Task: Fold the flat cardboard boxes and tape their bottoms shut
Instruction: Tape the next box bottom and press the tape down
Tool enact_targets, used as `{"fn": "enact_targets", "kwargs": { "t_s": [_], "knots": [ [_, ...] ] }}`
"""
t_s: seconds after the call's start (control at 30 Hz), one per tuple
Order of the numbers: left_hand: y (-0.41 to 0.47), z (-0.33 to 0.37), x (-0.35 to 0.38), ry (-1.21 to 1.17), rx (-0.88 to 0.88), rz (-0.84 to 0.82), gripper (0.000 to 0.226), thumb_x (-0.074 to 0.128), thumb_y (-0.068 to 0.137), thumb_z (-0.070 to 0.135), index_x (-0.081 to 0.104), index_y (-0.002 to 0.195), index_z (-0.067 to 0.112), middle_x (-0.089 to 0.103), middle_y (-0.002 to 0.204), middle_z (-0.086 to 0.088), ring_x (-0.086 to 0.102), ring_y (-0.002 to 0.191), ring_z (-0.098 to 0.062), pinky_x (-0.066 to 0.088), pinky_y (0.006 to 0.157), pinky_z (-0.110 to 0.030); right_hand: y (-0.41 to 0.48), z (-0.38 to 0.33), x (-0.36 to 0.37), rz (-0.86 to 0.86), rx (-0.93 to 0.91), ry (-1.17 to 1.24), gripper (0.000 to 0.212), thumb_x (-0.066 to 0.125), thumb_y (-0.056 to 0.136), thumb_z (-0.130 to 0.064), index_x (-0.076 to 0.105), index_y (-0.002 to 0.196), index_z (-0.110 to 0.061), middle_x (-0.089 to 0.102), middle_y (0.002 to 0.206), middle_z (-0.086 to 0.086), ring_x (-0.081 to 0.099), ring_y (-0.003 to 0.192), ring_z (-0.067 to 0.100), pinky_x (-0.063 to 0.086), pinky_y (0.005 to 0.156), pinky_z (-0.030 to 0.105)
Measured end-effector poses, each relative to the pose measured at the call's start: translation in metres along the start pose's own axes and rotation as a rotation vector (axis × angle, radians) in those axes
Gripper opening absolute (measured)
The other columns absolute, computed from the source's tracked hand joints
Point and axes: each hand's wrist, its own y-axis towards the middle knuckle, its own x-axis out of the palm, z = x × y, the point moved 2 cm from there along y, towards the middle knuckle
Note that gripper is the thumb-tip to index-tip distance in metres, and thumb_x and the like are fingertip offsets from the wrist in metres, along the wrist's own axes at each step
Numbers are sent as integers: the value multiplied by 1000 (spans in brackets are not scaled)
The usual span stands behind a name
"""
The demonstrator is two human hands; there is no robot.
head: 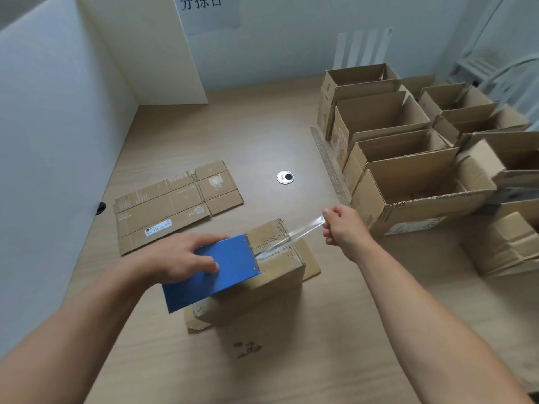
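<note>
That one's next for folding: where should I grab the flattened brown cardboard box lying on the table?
Probably its near long edge, coming from your side: the flattened brown cardboard box lies flat on the wooden table, so only edges offer purchase, and that one is closest.

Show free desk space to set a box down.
Free: desk around the grommet, between the flat cardboard and the open boxes; also the near strip before the box being taped. Crowded: right side, open boxes packed.

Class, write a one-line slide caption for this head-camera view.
Left hand grips a blue tape dispenser on an upturned brown cardboard box while right hand pinches a clear tape strip.
</note>
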Motion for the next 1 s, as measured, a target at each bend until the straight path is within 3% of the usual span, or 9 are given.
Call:
{"fn": "enact_targets", "kwargs": {
  "t_s": [0.17, 0.43, 0.57, 0.7, 0.8, 0.83, 0.87, 0.93, 1.0],
  "knots": [
    [-1, 2, 0, 6, 0, -7, 71, 52, 66, 52, 43, 136, 56, 52, 111, 21, 53, 96, -6, 38, 74, -23, -3, -22, -2, 61, -210, -29, 20, 50, 102, -17, 56, 84, -10, 54, 64, 2, 47, 51, 13, 41, 51, 28],
    [1, 6, 0, 7, -7, -15, 71, 51, 65, 51, 44, 135, 55, 54, 112, 19, 53, 96, -5, 39, 74, -23, 26, 45, 8, 124, -17, -338, 25, 52, 98, -22, 59, 76, -12, 66, 75, 8, 57, 69, 27, 47, 63, 37],
    [2, 5, 0, 19, -24, -12, 71, 51, 65, 52, 44, 135, 55, 55, 113, 17, 53, 97, -7, 39, 76, -25, 18, 61, 27, 123, -24, -466, 23, 53, 100, -21, 60, 82, -8, 66, 81, 9, 57, 81, 28, 32, 63, 31],
    [2, 7, 0, 19, -20, -9, 71, 51, 65, 52, 44, 136, 55, 54, 116, 15, 53, 98, -6, 39, 76, -25, 8, 76, 47, 97, 0, -419, 19, 55, 100, -22, 62, 84, -14, 62, 81, 4, 54, 81, 25, 29, 63, 29],
    [3, 5, 0, 23, -28, -8, 71, 51, 65, 53, 43, 135, 54, 54, 118, 13, 52, 98, -6, 39, 77, -25, 9, 85, 56, 28, 79, -293, 12, 60, 96, -28, 68, 95, -20, 64, 88, -1, 58, 87, 23, 43, 71, 28],
    [3, 5, 0, 22, -28, -9, 70, 50, 65, 53, 43, 134, 55, 54, 117, 14, 52, 98, -5, 39, 76, -25, 12, 91, 56, -33, 113, -267, 22, 63, 92, -34, 68, 112, -26, 63, 95, -4, 59, 90, 22, 48, 75, 30],
    [2, 5, 0, 23, -25, -8, 69, 50, 65, 53, 43, 133, 56, 54, 116, 15, 52, 97, -5, 39, 76, -24, 15, 96, 54, -99, 142, -256, 49, 67, 87, -41, 56, 135, -37, 61, 105, -5, 60, 93, 22, 50, 77, 31],
    [2, 3, 0, 22, -24, -2, 67, 50, 65, 53, 43, 132, 57, 53, 113, 18, 51, 96, -4, 38, 74, -23, 17, 93, 42, -194, 148, -346, 87, 73, 81, -47, 21, 152, -49, 53, 115, -4, 60, 97, 22, 51, 79, 31],
    [2, 2, 0, 25, -26, 4, 66, 50, 65, 53, 43, 131, 58, 54, 114, 17, 52, 97, -4, 38, 74, -24, 12, 65, 27, -193, 18, -447, 86, 74, 85, -42, 24, 154, -41, 47, 118, -4, 57, 106, 23, 49, 91, 35]
  ]
}}
